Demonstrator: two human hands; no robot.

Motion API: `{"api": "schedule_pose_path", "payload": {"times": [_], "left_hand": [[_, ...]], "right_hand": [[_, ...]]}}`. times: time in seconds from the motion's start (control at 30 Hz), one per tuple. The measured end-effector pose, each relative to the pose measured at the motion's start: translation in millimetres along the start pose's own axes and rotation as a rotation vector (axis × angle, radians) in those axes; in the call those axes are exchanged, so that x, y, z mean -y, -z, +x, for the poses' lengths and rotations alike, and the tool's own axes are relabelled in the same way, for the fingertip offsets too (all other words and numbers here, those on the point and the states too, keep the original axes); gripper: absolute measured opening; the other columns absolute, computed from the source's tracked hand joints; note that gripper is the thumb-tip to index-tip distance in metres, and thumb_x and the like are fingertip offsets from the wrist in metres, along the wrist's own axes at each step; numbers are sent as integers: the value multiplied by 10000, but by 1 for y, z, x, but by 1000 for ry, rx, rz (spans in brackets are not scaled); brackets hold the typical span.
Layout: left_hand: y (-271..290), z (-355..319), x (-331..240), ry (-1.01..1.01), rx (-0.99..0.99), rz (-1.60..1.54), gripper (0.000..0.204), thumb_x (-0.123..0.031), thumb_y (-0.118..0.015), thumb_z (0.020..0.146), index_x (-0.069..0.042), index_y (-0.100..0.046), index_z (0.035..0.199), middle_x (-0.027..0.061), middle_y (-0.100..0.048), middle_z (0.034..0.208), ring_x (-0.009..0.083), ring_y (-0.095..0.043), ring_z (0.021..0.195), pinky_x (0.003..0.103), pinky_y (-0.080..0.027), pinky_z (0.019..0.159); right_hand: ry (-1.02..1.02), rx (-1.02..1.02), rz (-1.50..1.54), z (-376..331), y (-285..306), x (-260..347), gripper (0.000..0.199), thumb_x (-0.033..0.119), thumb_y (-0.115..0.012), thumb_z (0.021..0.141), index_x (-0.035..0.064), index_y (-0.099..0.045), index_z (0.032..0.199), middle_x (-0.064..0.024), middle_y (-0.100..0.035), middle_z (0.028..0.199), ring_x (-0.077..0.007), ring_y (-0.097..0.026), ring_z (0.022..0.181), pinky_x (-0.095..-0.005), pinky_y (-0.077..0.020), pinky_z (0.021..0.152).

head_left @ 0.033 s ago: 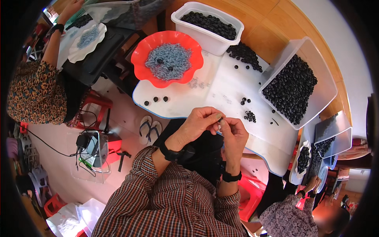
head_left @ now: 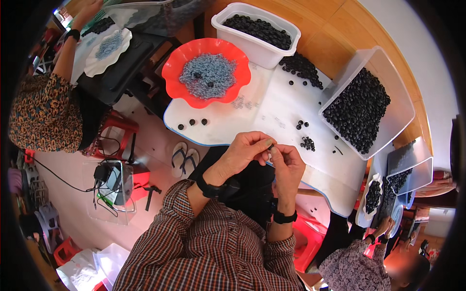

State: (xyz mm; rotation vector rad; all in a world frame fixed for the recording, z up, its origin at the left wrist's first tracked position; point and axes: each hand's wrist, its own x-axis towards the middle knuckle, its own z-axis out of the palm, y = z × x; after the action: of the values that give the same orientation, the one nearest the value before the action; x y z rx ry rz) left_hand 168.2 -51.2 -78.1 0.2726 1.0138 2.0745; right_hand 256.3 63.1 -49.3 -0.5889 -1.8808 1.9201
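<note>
Small dark part [head_left: 271, 147], pinched between fingertips of left hand [head_left: 246, 149] and right hand [head_left: 289, 165], at the counter's [head_left: 233, 127] near edge. Both grips closed; two-sided pinch probably steadies something that tiny. Red bowl [head_left: 242, 80] of clear-grey bits [head_left: 208, 65] sits beyond and left of the hands; tilted bin [head_left: 399, 109], right of them, mouth facing in, likely for easy picking. Three black parts [head_left: 192, 122] spaced out left of the hands, maybe kept separate on purpose. Held part's look: dark, mostly finger-covered, exact shape can't tell.
</note>
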Motion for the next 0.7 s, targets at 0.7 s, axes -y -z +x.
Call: {"api": "schedule_pose_path", "payload": {"times": [0.7], "left_hand": [[37,-12,-3,-65,-188,-168,208,-162,-550,990,18,-630,1058,72,-641,877,109,-597,684,233,-497,580]], "right_hand": [[318,17,-417,33,-49,-5,76,4,-627,869,-19,-648,938,-127,-607,851,-216,-647,680,-314,-509,606]]}}
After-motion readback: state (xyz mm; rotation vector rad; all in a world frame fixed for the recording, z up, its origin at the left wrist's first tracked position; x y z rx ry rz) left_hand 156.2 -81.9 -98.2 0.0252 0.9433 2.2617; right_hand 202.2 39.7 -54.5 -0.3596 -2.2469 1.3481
